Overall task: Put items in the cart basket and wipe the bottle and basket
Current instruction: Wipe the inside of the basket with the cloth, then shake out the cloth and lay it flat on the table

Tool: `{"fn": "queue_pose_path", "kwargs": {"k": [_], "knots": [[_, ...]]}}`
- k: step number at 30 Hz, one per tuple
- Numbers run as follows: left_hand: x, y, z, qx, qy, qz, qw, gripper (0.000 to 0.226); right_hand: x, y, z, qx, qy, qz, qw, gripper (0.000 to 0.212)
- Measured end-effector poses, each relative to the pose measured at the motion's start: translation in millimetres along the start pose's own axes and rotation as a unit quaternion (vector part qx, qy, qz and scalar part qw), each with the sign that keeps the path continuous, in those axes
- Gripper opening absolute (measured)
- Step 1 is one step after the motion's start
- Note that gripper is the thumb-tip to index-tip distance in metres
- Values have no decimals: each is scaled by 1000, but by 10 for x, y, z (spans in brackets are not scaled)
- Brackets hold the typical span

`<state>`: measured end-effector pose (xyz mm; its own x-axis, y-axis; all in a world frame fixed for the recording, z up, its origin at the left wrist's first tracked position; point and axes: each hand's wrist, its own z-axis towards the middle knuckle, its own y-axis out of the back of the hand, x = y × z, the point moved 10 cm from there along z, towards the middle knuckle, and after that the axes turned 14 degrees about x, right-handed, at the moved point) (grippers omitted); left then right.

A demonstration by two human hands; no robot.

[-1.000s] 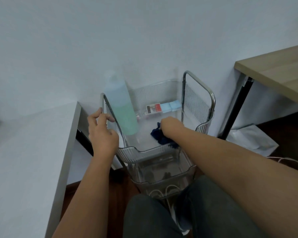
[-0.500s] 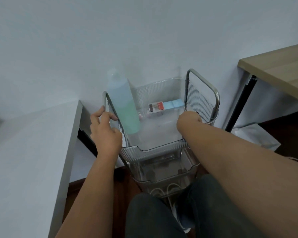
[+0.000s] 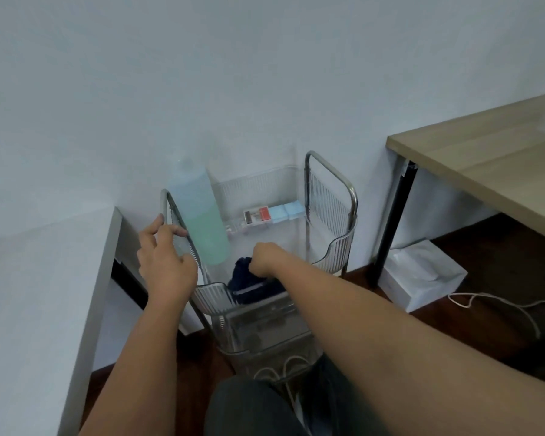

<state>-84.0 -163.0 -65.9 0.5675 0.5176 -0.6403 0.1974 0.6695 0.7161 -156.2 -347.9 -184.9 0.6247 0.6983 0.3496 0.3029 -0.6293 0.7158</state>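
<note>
Cart basket (image 3: pixel 334 259) hemmed by wall behind, white counter (image 3: pixel 44 294) left. Left hand (image 3: pixel 166 262) curled over basket's left rail. Right hand (image 3: pixel 263 258) fisted round dark blue cloth (image 3: pixel 249 284) at basket's front edge. Tall bottle (image 3: pixel 202 218), pale green liquid, upright in basket's left-rear corner; small boxes (image 3: pixel 271 214) along back wall.

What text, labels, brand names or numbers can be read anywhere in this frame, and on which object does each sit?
No text is legible.
Small box at the back of the cart basket: red and white label patches, print too blurred to read.
Bottle of green liquid: no label visible.
White tissue box on the floor: no print visible.
</note>
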Motion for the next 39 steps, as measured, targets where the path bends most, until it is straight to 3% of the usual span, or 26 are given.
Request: {"fn": "queue_pose_path", "kwargs": {"k": [5, 8, 10, 12, 15, 18, 20, 22, 24, 28, 31, 33, 37, 39], "knots": [[-97, -29, -47, 71, 5, 132, 989, 39, 347, 39, -163, -40, 156, 130, 978, 35], [-232, -75, -91, 86, -35, 191, 977, 45, 372, 291, -367, -143, 177, 48, 973, 34], [-306, -182, -65, 129, -46, 234, 963, 47, 372, 531, -603, -228, 193, 17, 954, 32], [-390, -307, -25, 181, -52, 256, 948, 45, 394, 723, -824, -260, 241, 21, 935, 27], [-527, -354, 19, 230, -38, 176, 956, 34, 419, 926, -1087, -215, 330, 90, 915, 15], [-701, -164, 66, 203, -40, 48, 977, 7, 425, 1154, -1364, -204, 381, 133, 892, 12], [-881, 12, 101, 181, -71, -57, 979, 12, 471, 1302, -1539, -201, 410, 145, 878, 11], [-1123, 141, 100, 207, -113, -246, 940, 19, 541, 1457, -1723, -202, 433, 148, 866, 8], [-1314, 275, 97, 229, -133, -347, 900, 27, 657, 1602, -1932, -203, 449, 133, 860, 8], [-1559, 689, 89, 202, -164, -290, 921, 26, 963, 1852, -2387, -164, 479, 77, 859, 11], [-1680, 955, 67, 175, -193, -168, 951, 19, 1123, 2008, -2727, -127, 505, 47, 853, 10], [-1746, 997, 22, 181, -206, -128, 953, 18, 1179, 2081, -2923, -122, 527, 57, 839, 10], [-1658, 970, -85, 195, -193, -153, 949, 43, 1147, 2226, -3132, -160, 560, 128, 803, 9], [-1552, 956, -159, 210, -188, -200, 938, 38, 1063, 2297, -3181, -185, 565, 158, 788, 9]]}}
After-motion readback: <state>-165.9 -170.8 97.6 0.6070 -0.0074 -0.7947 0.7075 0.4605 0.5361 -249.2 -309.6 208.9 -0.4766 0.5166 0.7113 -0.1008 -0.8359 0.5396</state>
